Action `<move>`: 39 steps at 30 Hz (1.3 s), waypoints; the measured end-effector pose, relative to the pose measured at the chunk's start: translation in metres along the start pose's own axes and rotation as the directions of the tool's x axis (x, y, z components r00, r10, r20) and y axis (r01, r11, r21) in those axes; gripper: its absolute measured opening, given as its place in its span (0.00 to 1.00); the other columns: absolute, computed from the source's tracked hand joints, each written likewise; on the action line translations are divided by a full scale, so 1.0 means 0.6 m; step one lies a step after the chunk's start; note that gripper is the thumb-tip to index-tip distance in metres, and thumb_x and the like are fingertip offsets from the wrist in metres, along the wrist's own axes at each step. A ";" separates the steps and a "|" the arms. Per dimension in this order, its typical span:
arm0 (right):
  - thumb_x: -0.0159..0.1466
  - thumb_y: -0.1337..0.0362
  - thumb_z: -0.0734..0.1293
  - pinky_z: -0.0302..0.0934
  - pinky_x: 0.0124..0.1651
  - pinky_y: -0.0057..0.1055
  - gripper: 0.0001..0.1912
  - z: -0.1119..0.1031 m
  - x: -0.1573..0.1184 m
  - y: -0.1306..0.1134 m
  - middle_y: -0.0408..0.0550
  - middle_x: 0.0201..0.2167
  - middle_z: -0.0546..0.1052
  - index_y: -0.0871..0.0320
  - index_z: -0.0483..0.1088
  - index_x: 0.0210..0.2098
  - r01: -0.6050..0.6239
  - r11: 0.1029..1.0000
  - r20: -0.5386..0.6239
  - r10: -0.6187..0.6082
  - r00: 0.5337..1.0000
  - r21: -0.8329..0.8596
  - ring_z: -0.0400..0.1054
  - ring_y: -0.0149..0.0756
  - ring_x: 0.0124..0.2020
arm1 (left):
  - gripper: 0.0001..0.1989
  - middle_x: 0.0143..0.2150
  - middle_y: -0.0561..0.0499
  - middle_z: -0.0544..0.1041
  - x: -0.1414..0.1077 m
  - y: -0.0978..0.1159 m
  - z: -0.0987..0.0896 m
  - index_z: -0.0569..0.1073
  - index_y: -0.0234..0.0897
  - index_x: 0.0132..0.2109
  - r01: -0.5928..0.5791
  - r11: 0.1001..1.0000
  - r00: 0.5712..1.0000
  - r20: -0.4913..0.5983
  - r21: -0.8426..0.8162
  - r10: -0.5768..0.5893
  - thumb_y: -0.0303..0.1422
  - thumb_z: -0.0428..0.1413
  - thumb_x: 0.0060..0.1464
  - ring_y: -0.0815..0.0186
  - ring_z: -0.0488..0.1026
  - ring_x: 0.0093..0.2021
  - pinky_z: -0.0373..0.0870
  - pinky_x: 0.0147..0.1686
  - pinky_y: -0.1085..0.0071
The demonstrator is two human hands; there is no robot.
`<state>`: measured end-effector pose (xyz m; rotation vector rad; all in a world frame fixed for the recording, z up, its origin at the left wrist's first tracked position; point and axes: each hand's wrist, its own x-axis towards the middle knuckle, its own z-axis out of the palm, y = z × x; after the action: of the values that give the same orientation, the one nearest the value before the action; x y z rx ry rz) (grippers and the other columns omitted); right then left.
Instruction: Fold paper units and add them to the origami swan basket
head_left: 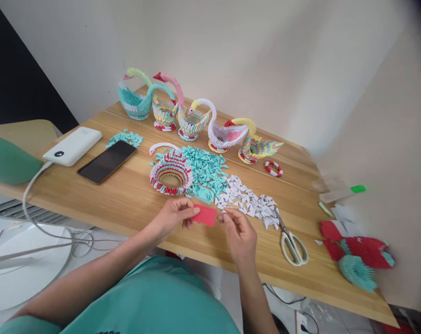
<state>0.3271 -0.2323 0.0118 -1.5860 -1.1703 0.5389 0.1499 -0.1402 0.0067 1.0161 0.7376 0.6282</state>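
Note:
My left hand (178, 212) pinches a small red paper rectangle (206, 215) between thumb and fingers, just above the table's front edge. My right hand (240, 230) is at the paper's right end, its fingers curled and drawn together; a narrow gap seems to lie between the fingertips and the paper, and whatever they may hold is hidden. Behind my hands sits a round basket of folded paper (171, 174) in red, white and other colours, with a curved white neck piece (163, 145) behind it. Piles of folded teal paper pieces (205, 167) and white paper pieces (247, 197) lie alongside.
Scissors (294, 246) lie at right, near red and teal paper parts (365, 253) and a green-capped bottle (339, 192). Several paper swan baskets (227, 134) line the back beside a red-and-white ring (273, 169). A phone (107, 161) and cabled power bank (73, 145) lie left.

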 end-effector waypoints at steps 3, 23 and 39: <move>0.62 0.66 0.67 0.69 0.43 0.35 0.08 -0.002 -0.002 0.001 0.47 0.36 0.81 0.53 0.75 0.41 0.239 0.963 0.093 -0.229 0.969 -0.123 0.75 0.39 0.38 | 0.19 0.19 0.55 0.72 -0.002 -0.001 0.006 0.68 0.34 0.27 0.017 0.998 1.000 -0.004 -0.058 -0.017 0.45 0.64 0.46 0.73 0.66 0.18 0.58 0.21 0.77; 0.63 0.72 0.66 0.71 0.40 0.37 0.10 0.009 0.000 0.005 0.48 0.35 0.82 0.52 0.77 0.36 0.461 0.879 0.026 -0.462 0.887 -0.123 0.76 0.38 0.37 | 0.09 0.36 0.47 0.77 -0.006 -0.018 0.005 0.72 0.34 0.34 -0.414 0.855 0.910 0.115 0.312 0.398 0.36 0.61 0.54 0.65 0.74 0.38 0.70 0.40 0.69; 0.61 0.69 0.67 0.73 0.40 0.36 0.09 0.017 -0.003 0.031 0.46 0.31 0.83 0.51 0.79 0.34 0.266 0.963 -0.039 -0.268 0.963 -0.052 0.78 0.40 0.34 | 0.06 0.35 0.47 0.82 0.005 -0.023 0.000 0.78 0.36 0.37 -0.532 0.677 0.822 0.121 0.508 0.556 0.34 0.59 0.57 0.64 0.78 0.36 0.72 0.39 0.70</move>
<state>0.3259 -0.2290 -0.0092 -1.4409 -1.3443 0.2994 0.1533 -0.1432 -0.0067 1.7789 0.6502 0.9999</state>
